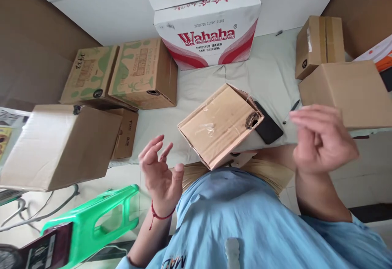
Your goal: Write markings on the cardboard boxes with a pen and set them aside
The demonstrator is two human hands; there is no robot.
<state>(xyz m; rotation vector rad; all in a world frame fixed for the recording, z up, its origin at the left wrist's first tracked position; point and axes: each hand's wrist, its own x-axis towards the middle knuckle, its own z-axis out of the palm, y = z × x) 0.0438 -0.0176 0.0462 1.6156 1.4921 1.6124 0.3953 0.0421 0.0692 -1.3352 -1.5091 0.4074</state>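
Observation:
A small brown cardboard box (219,122) sits tilted at an angle in front of my body, by the edge of the pale green cloth. Clear tape shows on its top, and a dark, ragged hole marks its right corner. My left hand (162,175), with a red cord at the wrist, is raised left of the box. Its fingers are apart and hold nothing. My right hand (324,140) is raised to the right, away from the box. Its fingers are drawn together against the thumb, and I see nothing in them. A black phone (269,126) lies partly under the box's right side.
A pen (291,111) lies on the cloth (196,83). A white and red Wahaha carton (211,32) stands at the back. Brown cartons (141,70) are on the left, with more boxes (346,93) on the right. A green plastic stool (88,220) stands at lower left.

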